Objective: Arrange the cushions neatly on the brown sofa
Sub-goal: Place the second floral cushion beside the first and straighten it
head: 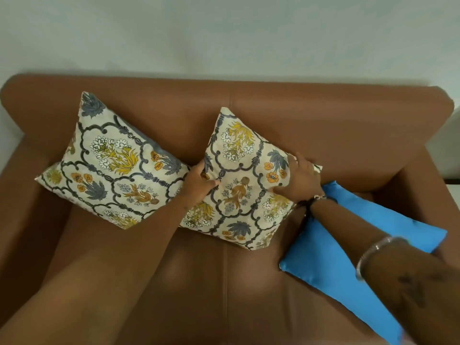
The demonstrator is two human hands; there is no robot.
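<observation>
Two cream floral cushions lean against the backrest of the brown sofa [323, 125]. The left floral cushion [117, 168] stands on a corner near the left armrest, untouched. The middle floral cushion [239, 185] also stands on a corner at the sofa's centre. My left hand [200, 180] grips its left corner and my right hand [300, 181] grips its right corner. A plain blue cushion [331, 245] lies flat on the right seat, partly under my right forearm.
The sofa's left armrest [22, 195] and right armrest [423, 185] bound the seat. A pale wall [224, 33] rises behind the backrest. The front seat [199, 282] shows a centre seam.
</observation>
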